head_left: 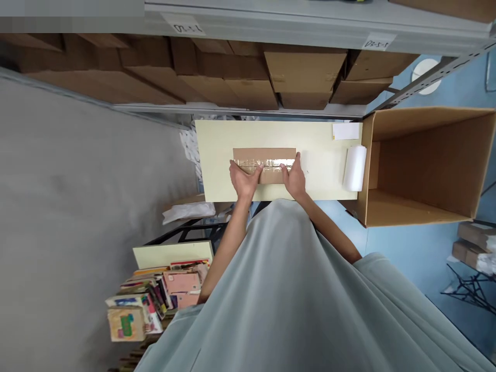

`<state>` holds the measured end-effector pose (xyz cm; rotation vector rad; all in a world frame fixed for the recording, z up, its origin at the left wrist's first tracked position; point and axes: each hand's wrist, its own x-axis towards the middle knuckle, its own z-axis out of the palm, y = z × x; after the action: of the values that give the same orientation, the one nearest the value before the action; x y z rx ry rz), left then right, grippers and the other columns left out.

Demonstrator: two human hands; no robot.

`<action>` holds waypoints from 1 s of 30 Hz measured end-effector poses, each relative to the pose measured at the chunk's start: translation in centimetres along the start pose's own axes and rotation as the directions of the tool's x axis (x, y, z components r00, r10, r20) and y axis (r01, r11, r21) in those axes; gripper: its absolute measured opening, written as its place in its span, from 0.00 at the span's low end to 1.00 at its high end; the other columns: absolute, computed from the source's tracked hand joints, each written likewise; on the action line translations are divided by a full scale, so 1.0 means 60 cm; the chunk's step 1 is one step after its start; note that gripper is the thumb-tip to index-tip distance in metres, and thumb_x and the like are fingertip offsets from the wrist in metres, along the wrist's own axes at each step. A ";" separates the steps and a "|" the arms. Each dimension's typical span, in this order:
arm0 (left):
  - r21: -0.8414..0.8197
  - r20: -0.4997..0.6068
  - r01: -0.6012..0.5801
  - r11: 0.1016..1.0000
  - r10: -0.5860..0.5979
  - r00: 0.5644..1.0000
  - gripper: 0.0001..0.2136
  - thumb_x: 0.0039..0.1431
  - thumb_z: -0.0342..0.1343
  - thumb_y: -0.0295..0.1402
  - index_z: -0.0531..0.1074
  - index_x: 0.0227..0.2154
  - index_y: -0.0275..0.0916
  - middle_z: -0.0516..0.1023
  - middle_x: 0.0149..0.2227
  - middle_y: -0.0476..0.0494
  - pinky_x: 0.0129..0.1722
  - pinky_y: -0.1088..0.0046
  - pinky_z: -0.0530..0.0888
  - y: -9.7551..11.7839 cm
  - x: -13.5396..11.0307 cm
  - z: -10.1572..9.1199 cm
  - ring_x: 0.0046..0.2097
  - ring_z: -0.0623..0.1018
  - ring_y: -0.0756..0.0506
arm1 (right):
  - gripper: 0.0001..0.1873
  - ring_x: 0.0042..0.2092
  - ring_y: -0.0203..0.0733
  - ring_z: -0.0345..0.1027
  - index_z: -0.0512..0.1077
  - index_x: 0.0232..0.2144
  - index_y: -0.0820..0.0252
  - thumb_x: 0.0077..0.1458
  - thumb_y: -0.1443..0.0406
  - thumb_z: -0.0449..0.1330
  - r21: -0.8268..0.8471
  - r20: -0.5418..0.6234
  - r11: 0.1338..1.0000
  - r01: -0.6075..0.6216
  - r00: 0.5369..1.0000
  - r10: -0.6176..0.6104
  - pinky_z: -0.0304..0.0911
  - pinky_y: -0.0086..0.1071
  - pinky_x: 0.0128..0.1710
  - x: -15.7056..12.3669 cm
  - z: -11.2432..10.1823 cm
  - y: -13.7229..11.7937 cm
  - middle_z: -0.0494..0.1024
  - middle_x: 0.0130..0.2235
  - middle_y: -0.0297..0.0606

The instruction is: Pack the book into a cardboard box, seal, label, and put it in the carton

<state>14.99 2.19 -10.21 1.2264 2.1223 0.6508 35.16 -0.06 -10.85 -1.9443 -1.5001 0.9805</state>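
Observation:
A small brown cardboard box [267, 154] lies on the cream tabletop [217, 142], with a shiny strip of clear packing tape [271, 164] running along its middle seam. My left hand [245, 178] grips the box's left end, thumb on top near the tape and fingers around the side. At the right end my right hand [295, 180] holds it the same way, its thumb pressing near the tape. The undersides of my fingers are partly hidden.
A large open cardboard carton [422, 170] stands at the table's right end, beside a white roll [354, 168] and a white label stack [345, 130]. Shelves of boxes [306, 72] line the back. Books [155, 294] are piled at lower left by a grey wall [85, 196].

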 end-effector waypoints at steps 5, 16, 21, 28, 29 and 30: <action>-0.093 0.077 -0.063 0.994 0.070 0.995 0.25 0.63 0.67 0.41 0.79 0.60 0.33 0.84 0.57 0.32 0.64 0.57 0.79 -0.031 0.018 -0.047 0.59 0.82 0.34 | 0.40 0.72 0.63 0.63 0.55 0.80 0.67 0.80 0.47 0.48 -0.097 -0.030 0.995 0.017 0.999 -0.020 0.62 0.58 0.73 -0.006 -0.022 0.010 0.69 0.69 0.63; -0.264 -0.104 -0.077 0.961 0.051 0.993 0.25 0.58 0.69 0.30 0.81 0.60 0.37 0.81 0.60 0.35 0.62 0.60 0.81 -0.067 0.053 -0.131 0.54 0.84 0.40 | 0.27 0.54 0.49 0.79 0.72 0.71 0.57 0.76 0.57 0.54 0.088 0.016 0.983 0.161 0.986 -0.163 0.79 0.42 0.60 -0.013 -0.009 -0.053 0.72 0.64 0.51; -0.403 0.003 0.046 0.914 -0.049 0.999 0.22 0.60 0.62 0.26 0.80 0.57 0.34 0.84 0.58 0.30 0.60 0.57 0.83 -0.123 0.063 -0.121 0.57 0.85 0.39 | 0.28 0.52 0.45 0.80 0.74 0.70 0.57 0.74 0.66 0.51 0.050 0.053 0.993 0.106 0.993 -0.109 0.79 0.40 0.58 -0.049 0.026 -0.040 0.78 0.55 0.46; -0.447 0.131 0.098 0.889 -0.044 0.990 0.21 0.58 0.58 0.26 0.80 0.55 0.34 0.85 0.55 0.29 0.64 0.52 0.80 -0.193 0.089 -0.130 0.57 0.87 0.38 | 0.27 0.49 0.48 0.83 0.75 0.68 0.61 0.70 0.70 0.55 -0.131 0.096 0.991 -0.001 0.995 0.014 0.78 0.42 0.56 -0.085 0.095 -0.053 0.83 0.56 0.48; -0.445 0.144 0.101 0.890 -0.041 0.989 0.22 0.56 0.58 0.26 0.80 0.54 0.34 0.86 0.54 0.29 0.64 0.50 0.80 -0.200 0.097 -0.136 0.56 0.87 0.37 | 0.27 0.48 0.48 0.83 0.75 0.68 0.59 0.70 0.70 0.56 -0.152 0.096 0.988 -0.011 0.995 0.026 0.78 0.42 0.56 -0.084 0.103 -0.059 0.84 0.57 0.48; -0.445 0.153 0.100 0.890 -0.034 0.988 0.23 0.53 0.58 0.25 0.81 0.53 0.34 0.86 0.53 0.29 0.65 0.49 0.79 -0.206 0.105 -0.144 0.55 0.87 0.36 | 0.27 0.47 0.48 0.83 0.75 0.68 0.57 0.70 0.71 0.56 -0.174 0.095 0.985 -0.021 0.995 0.038 0.78 0.42 0.55 -0.083 0.108 -0.065 0.84 0.57 0.47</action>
<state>-0.87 1.17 -13.95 0.9050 1.7528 0.9351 27.03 -4.06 -10.77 -2.0699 -1.6648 1.0002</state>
